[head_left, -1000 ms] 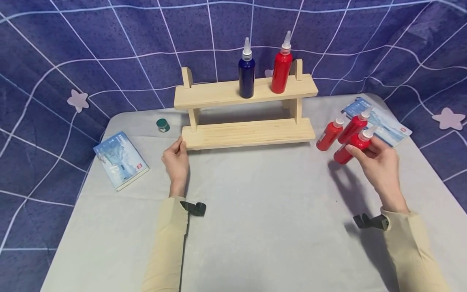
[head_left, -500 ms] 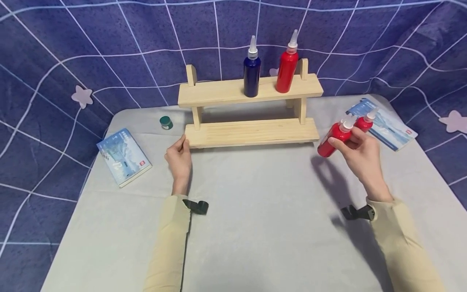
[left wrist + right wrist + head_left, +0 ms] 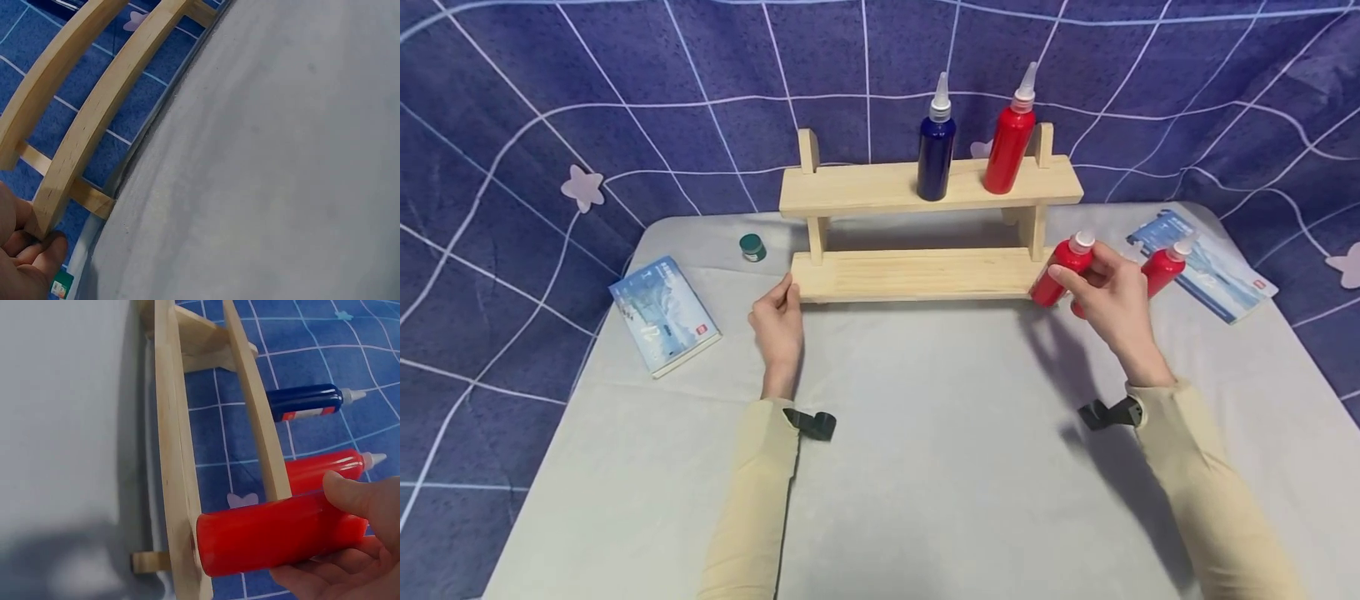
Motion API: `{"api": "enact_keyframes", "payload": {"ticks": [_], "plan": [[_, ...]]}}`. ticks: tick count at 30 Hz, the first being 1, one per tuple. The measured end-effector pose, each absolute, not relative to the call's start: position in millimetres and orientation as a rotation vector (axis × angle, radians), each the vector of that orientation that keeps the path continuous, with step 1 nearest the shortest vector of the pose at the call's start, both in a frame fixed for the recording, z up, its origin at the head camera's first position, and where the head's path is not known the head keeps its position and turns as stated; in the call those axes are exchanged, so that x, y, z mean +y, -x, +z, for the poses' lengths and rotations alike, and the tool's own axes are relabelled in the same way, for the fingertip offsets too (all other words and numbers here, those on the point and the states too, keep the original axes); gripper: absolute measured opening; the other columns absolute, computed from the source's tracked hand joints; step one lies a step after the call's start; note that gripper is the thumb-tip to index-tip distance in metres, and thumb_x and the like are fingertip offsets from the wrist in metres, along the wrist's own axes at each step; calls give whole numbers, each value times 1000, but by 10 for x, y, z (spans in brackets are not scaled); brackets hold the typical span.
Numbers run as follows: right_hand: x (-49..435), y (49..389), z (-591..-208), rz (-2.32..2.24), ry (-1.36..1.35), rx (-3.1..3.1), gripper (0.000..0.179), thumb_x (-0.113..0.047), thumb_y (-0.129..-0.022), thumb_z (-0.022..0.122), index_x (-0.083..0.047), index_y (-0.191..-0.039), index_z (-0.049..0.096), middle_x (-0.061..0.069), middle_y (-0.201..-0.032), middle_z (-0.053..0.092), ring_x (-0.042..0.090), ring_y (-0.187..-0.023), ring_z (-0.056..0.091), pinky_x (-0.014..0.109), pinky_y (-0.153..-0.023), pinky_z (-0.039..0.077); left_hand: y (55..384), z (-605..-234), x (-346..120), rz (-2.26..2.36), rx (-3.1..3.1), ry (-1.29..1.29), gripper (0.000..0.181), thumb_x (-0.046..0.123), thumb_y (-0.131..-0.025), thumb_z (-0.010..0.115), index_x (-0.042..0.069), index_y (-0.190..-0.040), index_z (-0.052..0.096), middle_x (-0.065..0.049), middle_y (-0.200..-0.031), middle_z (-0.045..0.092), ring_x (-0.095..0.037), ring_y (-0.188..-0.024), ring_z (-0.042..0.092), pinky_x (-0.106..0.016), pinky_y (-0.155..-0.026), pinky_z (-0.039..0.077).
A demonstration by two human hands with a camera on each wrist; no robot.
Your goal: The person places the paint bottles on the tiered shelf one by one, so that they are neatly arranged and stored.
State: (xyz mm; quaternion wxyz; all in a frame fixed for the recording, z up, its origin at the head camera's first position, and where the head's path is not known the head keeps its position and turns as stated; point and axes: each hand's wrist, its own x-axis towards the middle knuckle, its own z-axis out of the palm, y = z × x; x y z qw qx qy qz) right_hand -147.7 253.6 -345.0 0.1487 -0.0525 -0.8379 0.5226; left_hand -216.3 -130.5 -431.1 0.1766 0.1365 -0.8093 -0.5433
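A two-tier wooden shelf (image 3: 917, 275) stands at the back of the table. My left hand (image 3: 780, 325) pinches the left end of its lower board, the thumb and fingertips on the corner in the left wrist view. In my right hand (image 3: 1112, 300) a red squeeze bottle (image 3: 1058, 275) is gripped near its top, tilted, its base at the right end of the lower board. On the upper board stand a dark blue squeeze bottle (image 3: 936, 158) and another red bottle (image 3: 1010, 150). Behind my right hand, a red bottle (image 3: 1163, 268) is partly hidden.
A blue-covered book (image 3: 664, 315) lies on the left of the table, and a blue booklet (image 3: 1206, 267) on the right. A small green jar (image 3: 752, 247) sits beyond my left hand. A blue curtain (image 3: 700, 100) hangs behind the shelf.
My right hand has carried the red bottle leftward from beside the other red bottles to the lower board's right end. The left hand keeps its hold on the shelf; the head view has shifted slightly.
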Motion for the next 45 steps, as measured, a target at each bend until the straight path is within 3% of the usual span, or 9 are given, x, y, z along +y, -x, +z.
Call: {"api": "enact_keyframes", "payload": {"ticks": [4,11,25,32,35,39,42,45], "plan": [[2527,1537,-3459,1489,160,-2411,25,-16,-87,75,-9,-110,66,-23,-79,64,-2,-58,56,17,-39,42,2164,-4311,-1259,-1536,-2290,-365,29,15,-97,61,9,-125,66,-13,-121,67,-20,-107,67,-28,-88,56],[2514,1674,-3471,1489,109,-2384,36,-9,-87,74,3,-119,64,-20,-89,64,-7,-80,62,6,-74,50,2147,-4298,-1192,-1529,-2283,-336,29,16,-97,61,8,-125,66,-14,-118,68,-21,-104,69,-30,-86,58],[2551,1741,-3467,1463,142,-2410,40,-14,-88,73,2,-122,63,-19,-90,64,-8,-79,62,6,-74,50,2164,-4275,-1144,-1507,-2271,-293,28,14,-97,61,6,-124,66,-16,-118,68,-23,-104,68,-30,-85,57],[2517,1752,-3479,1513,111,-2427,42,-17,-90,70,0,-126,58,-4,-104,68,-5,-83,62,7,-75,51,2156,-4311,-1187,-1526,-2270,-308,29,15,-98,61,7,-125,65,-14,-121,67,-22,-106,68,-28,-86,57],[2480,1766,-3494,1502,116,-2452,46,-18,-89,71,-2,-129,53,7,-112,67,-1,-88,61,13,-86,51,2143,-4332,-1215,-1515,-2270,-332,29,15,-97,62,8,-125,66,-14,-120,67,-22,-105,68,-29,-86,57],[2468,1768,-3463,1513,125,-2457,62,-20,-89,71,-5,-142,43,20,-129,60,20,-112,61,32,-109,43,2141,-4341,-1238,-1513,-2268,-338,29,16,-97,62,8,-124,66,-14,-120,67,-22,-104,68,-30,-86,57],[2477,1764,-3420,1548,129,-2429,71,-22,-89,72,-7,-149,37,22,-138,54,33,-127,52,40,-114,37,2151,-4337,-1257,-1512,-2270,-346,29,16,-97,62,8,-125,66,-14,-120,67,-22,-104,68,-30,-86,57],[2476,1754,-3372,1566,127,-2400,72,-22,-88,73,-8,-150,37,21,-142,51,32,-131,50,37,-115,36,2159,-4332,-1284,-1504,-2268,-359,29,17,-97,62,8,-124,66,-14,-120,67,-23,-104,68,-29,-87,57]]}}
